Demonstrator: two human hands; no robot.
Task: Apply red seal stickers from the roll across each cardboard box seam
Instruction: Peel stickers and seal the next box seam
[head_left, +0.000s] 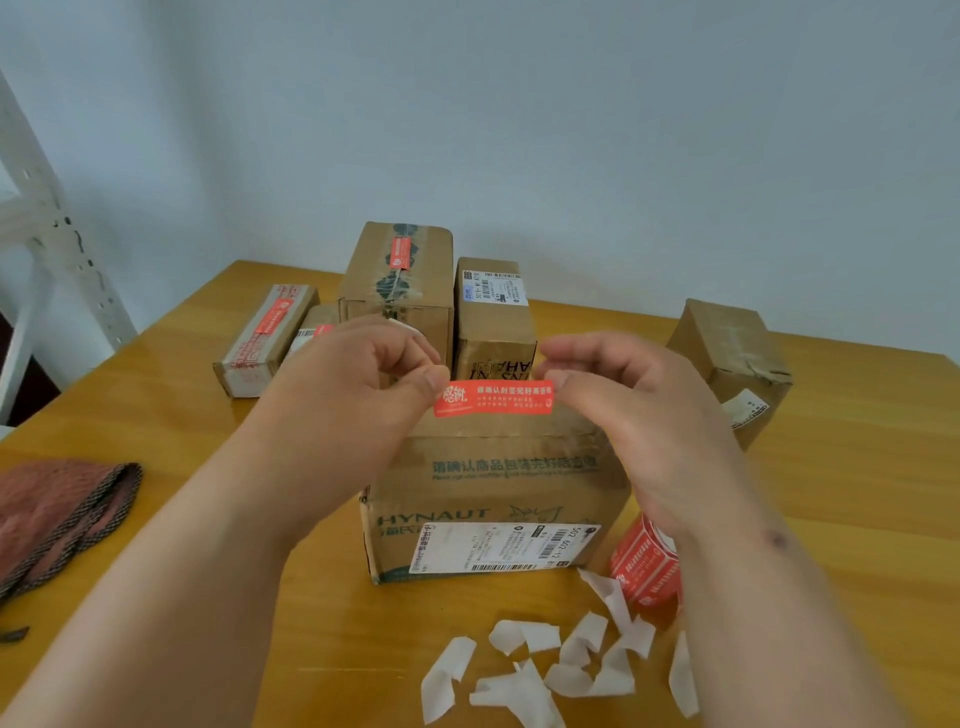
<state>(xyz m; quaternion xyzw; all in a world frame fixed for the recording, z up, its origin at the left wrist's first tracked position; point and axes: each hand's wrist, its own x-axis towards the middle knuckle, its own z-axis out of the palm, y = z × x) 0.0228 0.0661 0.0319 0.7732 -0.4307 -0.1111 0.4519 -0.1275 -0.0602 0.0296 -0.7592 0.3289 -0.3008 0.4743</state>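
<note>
Your left hand (363, 374) pinches the left end of a red seal sticker (493, 398) between thumb and forefinger, and your right hand (623, 395) pinches its right end the same way, so the strip is stretched level between them, printed side toward you. It hangs just above the top of the nearest cardboard box (493, 499), which stands on the wooden bench (857, 493) with a white shipping label on its front face. The sticker roll (647, 566) stands just right of that box, partly hidden under your right forearm. White backing scraps (535, 670) lie scattered on the bench in front of the box and the roll. Behind your hands stand more boxes: a tall box (395, 280) with a red sticker across its taped top, a narrower box (493, 317) beside it, two low boxes (265, 338) at the left bearing red stickers, and a lone box (727, 358) at the right. A folded reddish cloth (57, 514) rests at the bench's left edge.
</note>
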